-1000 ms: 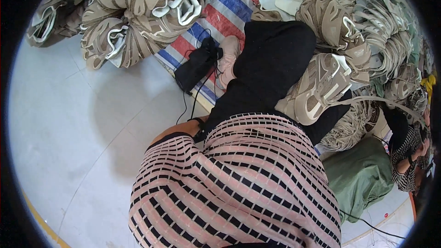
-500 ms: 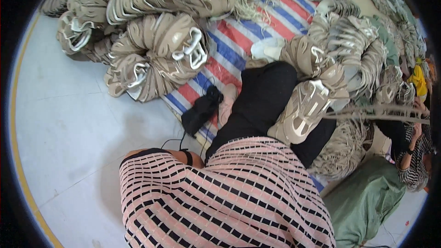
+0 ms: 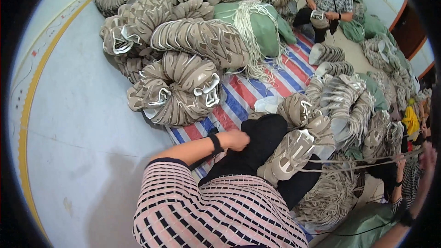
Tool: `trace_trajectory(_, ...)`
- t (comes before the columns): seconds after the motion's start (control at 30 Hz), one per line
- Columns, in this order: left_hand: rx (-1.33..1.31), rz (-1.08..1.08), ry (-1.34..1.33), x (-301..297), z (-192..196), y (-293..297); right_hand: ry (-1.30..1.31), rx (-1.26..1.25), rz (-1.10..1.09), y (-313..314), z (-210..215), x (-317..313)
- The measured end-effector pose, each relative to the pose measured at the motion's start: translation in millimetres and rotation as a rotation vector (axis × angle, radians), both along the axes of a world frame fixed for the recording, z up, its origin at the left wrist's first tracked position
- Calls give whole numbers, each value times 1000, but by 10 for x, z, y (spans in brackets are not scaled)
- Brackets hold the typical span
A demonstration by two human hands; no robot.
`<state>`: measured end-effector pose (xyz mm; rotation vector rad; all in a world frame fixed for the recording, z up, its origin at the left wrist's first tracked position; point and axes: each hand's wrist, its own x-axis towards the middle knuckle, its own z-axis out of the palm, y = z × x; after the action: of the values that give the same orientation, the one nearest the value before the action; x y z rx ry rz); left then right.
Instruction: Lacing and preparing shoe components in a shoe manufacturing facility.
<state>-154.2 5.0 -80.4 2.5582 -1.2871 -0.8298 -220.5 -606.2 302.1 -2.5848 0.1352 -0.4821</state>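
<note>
A beige shoe upper (image 3: 290,155) lies across my lap, on my black trousers (image 3: 262,138). From it, long beige shoelaces (image 3: 363,166) stretch taut to the right edge, where my raised right hand (image 3: 428,158) grips them; that hand is blurred. My left hand (image 3: 236,140) is closed beside my bent knee, and whatever its curled fingers may hold is hidden. Beyond the upper, more nested beige uppers (image 3: 321,128) rest against my legs. A tangled heap of beige laces (image 3: 328,197) sits right of my lap.
Curled stacks of shoe uppers (image 3: 177,89) stand at left on a striped sheet (image 3: 236,96). Pale laces hang over a green sack (image 3: 271,32). A person (image 3: 328,2) works at the far end; another person's arm (image 3: 398,181) is close at right. Another green sack (image 3: 363,229) lies lower right.
My left hand has come into view beside my knee. My right arm now shows at the right edge, with the laces still stretched. The view has tilted up, showing the far person.
</note>
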Motion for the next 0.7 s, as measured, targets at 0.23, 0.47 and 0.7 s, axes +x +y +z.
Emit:
trace_trajectory(0.23,-1266,-60,333,-236,2372,-528,-43,429,90,992,-1177,-100)
trace_trajectory(0.47,-1441,-460,-463,-874,3327,-423,17,528,64,1515,-1403,-193)
trace_trajectory(0.7,-1402,-39,-451,-1179,3214,-355,78,499,84,1716,-1505,-313)
